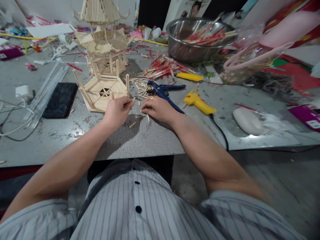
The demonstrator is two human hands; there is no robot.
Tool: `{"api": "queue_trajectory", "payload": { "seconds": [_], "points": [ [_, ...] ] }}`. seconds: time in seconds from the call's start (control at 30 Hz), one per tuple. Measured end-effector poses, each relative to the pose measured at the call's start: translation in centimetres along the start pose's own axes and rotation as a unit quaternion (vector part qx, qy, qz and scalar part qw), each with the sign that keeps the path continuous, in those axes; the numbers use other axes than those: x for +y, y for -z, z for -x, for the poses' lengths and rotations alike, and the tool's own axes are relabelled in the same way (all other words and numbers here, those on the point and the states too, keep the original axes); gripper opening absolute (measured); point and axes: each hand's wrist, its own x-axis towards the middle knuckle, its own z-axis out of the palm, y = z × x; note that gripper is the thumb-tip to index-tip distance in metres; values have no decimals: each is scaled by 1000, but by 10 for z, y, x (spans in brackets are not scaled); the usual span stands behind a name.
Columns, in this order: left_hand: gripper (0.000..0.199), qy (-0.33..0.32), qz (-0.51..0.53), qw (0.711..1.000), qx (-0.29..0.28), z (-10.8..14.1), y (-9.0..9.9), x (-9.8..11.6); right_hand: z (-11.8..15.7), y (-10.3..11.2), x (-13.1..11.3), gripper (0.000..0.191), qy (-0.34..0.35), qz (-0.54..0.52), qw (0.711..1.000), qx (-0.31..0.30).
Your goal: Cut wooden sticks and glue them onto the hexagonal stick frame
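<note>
My left hand is closed in a pinch on a short wooden stick piece, beside the near right edge of a hexagonal stick base with upright posts. My right hand rests low over the table, its fingers together near a small stick piece; whether it grips anything is too small to tell. Between and below the hands lie several cut pieces. Blue cutting pliers lie just behind my right hand. Behind the base stands a tiered stick pagoda.
A yellow glue gun with a black cord and a yellow knife lie to the right. Further back are a metal bowl and red-wrapped sticks. A black phone is at the left, a pale mouse at the right.
</note>
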Motion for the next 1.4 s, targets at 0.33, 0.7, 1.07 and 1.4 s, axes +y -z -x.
{"api": "queue_trajectory", "payload": {
  "seconds": [0.33,0.7,1.07,1.4],
  "points": [
    [17,8,-11,1000,9,1,-1,-1,1,5,-15,7,-85,-118,987,72],
    [16,62,86,994,-11,1,-3,4,-3,3,-45,23,-258,-580,760,139],
    [16,81,140,987,-5,1,-8,6,-4,4,-52,18,-287,-646,694,139],
    [20,97,173,980,-6,1,-10,5,-4,2,-54,16,-288,-655,684,140]
  ]
}}
